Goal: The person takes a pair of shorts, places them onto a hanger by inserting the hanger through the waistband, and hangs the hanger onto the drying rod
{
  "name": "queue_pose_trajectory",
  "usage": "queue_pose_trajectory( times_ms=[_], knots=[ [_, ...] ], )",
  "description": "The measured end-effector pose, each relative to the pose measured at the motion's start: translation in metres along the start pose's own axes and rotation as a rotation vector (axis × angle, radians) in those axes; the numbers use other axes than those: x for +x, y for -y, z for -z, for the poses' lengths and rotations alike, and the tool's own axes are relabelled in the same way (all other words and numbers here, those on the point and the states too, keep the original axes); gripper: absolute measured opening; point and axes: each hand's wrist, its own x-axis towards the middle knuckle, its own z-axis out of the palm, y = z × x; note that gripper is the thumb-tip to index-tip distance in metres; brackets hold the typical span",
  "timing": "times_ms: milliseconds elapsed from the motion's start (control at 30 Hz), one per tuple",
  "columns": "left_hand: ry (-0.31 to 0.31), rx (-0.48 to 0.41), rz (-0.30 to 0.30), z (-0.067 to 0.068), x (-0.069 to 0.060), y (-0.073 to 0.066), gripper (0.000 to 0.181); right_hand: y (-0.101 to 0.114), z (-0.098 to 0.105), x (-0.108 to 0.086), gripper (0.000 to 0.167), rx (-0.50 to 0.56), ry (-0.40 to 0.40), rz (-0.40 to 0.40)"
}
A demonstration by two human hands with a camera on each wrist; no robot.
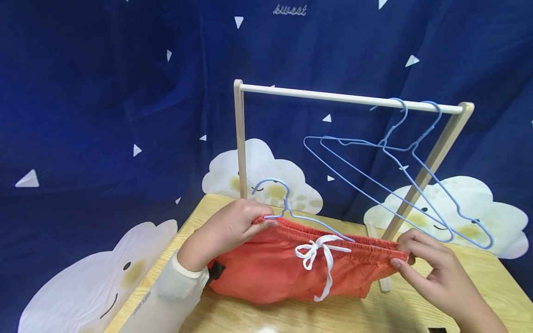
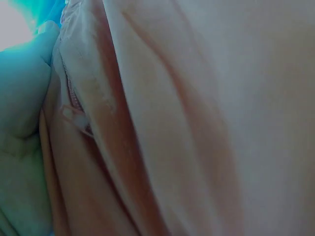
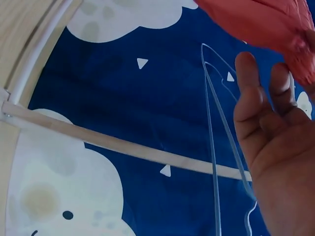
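Note:
Orange-red drawstring shorts [image 1: 266, 273] with a white bow [image 1: 318, 249] at the waistband are held up above the table. My left hand [image 1: 233, 231] pinches the waistband's left end, thumb in front, together with the left shoulder of a blue wire hanger [image 1: 287, 203]. The hanger's hook stands up out of the waist opening; its lower part is hidden inside the shorts. My right hand [image 1: 437, 273] pinches the right end of the waistband between thumb and fingers. In the left wrist view, the fabric [image 2: 197, 123] fills most of the frame, and a zipper pull [image 2: 76, 118] shows beside the hand.
Behind the shorts stands a wooden rack [image 1: 333, 96] with two blue wire hangers [image 1: 399, 185] hooked on its bar towards the right. Its right foot [image 1: 385, 283] rests on the wooden table [image 1: 441, 286]. A dark blue cloud-print curtain [image 1: 125, 92] hangs behind.

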Motion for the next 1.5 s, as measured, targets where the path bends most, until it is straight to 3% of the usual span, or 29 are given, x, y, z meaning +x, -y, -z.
queue_pose_trajectory(
  times_ms=[300,433,600,800,1033,1267,1500],
  knots=[
    [-0.007,-0.017,-0.061,-0.006,0.001,-0.012,0.035,0.025,-0.002,0.007,0.048,-0.044,-0.006,-0.065],
    [-0.007,-0.042,-0.055,-0.009,0.002,-0.016,0.032,0.037,-0.007,0.01,0.046,-0.056,0.031,-0.123],
    [0.008,-0.055,-0.037,-0.013,0.002,-0.019,0.037,0.044,-0.019,0.01,0.042,-0.082,0.079,-0.134],
    [0.035,-0.032,-0.022,-0.017,0.003,-0.024,0.038,0.051,-0.029,0.011,0.038,-0.166,0.119,-0.12],
    [0.076,-0.008,-0.052,-0.025,0.007,-0.033,0.036,0.062,-0.041,0.015,0.037,-0.255,0.177,-0.08],
    [0.121,-0.015,-0.035,-0.036,0.01,-0.04,0.031,0.066,-0.053,0.012,0.036,-0.236,0.089,0.002],
    [0.204,-0.056,-0.054,-0.052,0.012,-0.049,0.033,0.071,-0.063,0.01,0.046,-0.223,0.081,-0.013]
  ],
)
